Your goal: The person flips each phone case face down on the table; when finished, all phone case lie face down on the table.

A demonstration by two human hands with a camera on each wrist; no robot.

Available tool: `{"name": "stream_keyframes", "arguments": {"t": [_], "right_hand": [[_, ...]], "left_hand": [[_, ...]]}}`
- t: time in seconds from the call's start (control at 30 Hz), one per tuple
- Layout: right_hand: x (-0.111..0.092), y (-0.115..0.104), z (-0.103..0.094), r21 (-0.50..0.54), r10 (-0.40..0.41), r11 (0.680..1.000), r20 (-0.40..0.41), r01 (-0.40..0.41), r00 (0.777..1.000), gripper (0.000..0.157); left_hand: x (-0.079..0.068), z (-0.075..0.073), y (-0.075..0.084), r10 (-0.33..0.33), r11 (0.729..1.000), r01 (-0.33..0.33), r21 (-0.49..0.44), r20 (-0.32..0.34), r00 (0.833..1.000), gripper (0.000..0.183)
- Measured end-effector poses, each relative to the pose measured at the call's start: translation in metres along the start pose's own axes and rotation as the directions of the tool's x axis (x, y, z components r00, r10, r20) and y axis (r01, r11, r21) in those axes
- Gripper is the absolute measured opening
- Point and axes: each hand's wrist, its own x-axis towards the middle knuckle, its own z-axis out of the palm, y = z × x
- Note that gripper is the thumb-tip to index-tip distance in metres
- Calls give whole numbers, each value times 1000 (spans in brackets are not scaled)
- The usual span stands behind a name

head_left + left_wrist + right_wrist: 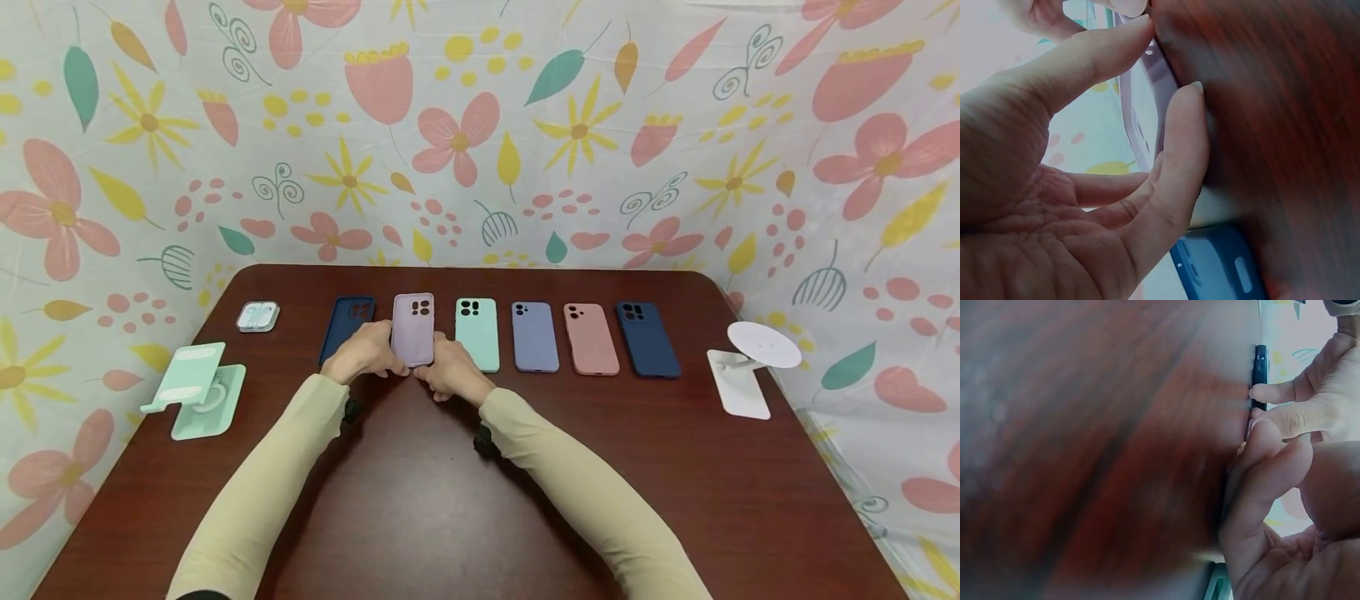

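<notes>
A lilac phone case (412, 329), camera cutouts toward the wall, lies second from the left in a row of cases. My left hand (367, 348) grips its left side and lower corner, thumb at the near end. From the other side my right hand (450, 367) holds the lower right corner, its fingers bent. The left wrist view shows the lilac case's rim (1163, 87) between thumb and fingers. Left of it, a dark blue case (347, 321) is partly hidden by the left hand. A mint case (477, 333) lies just beyond the right hand.
Further right in the row lie a periwinkle case (535, 337), a pink case (592, 339) and another dark blue case (649, 340). At the left stand a mint phone stand (210, 404) and a small clear box with earphones (258, 317). A white stand (738, 383) is at the right.
</notes>
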Motion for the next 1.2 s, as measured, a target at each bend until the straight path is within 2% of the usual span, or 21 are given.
{"name": "stream_keyframes", "arguments": {"t": [0.2,0.4,0.63,0.9,1.13,1.2], "right_hand": [[-3,-1,0,24,-13,1000,-17,13,1000,56],[14,12,6,44,-4,999,-6,4,1000,68],[22,23,12,13,-10,1000,-8,10,1000,73],[13,26,13,-9,-75,997,-47,75,996,70],[22,38,17,-53,-108,993,-54,105,993,68],[25,41,17,-65,-115,992,-57,111,992,74]], "left_hand": [[-1,1,-1,-2,1000,2,-23,-4,1000,88],[2,1,-7,6,999,-6,-38,0,1000,91],[-4,2,-8,-27,992,29,-127,11,1000,79],[-8,7,-10,-51,978,38,-206,-61,997,72],[-9,12,-10,-23,981,-1,-196,-119,993,71],[-9,12,-10,-11,983,-14,-182,-134,991,74]]}}
